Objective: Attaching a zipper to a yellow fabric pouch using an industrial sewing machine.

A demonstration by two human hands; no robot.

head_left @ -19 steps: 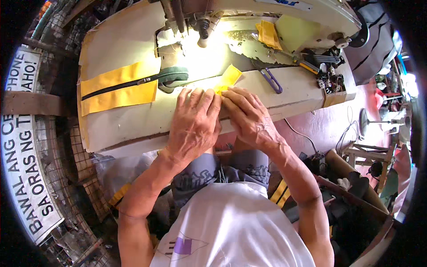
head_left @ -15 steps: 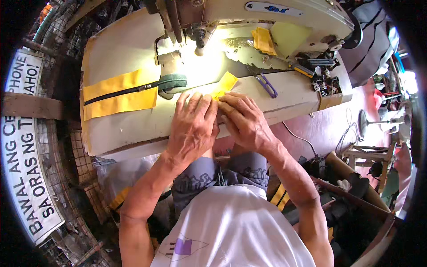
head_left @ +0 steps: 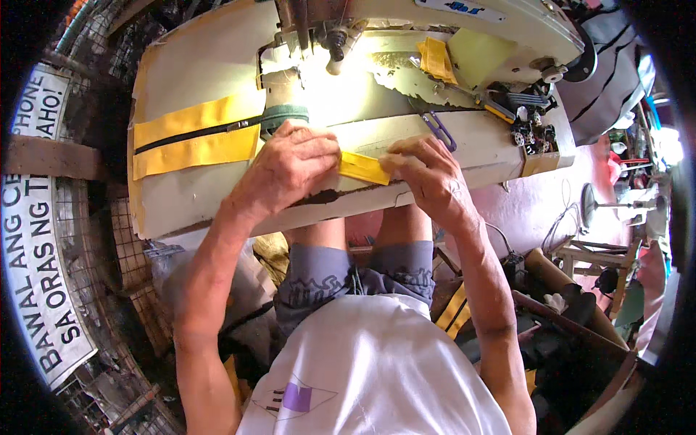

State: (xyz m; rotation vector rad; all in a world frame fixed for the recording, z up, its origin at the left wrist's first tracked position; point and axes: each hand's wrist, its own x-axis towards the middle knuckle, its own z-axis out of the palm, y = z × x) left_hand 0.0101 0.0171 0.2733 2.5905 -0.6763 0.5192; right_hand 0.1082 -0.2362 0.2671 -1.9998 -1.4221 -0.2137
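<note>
The short folded cloth strip is plain bright yellow. The flat rectangular zippered panel shows two yellow bands split by a black stripe. The rounded padded fabric piece is dark green; the slim snips are purple. The broad smooth desk is cream with brownish edges. The white cloth shirt bears a purple block and thin dark lines; the grey cloth shorts have black squiggles along the hems.

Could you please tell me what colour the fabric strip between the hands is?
The fabric strip is yellow; it shows best in the head view.
</note>
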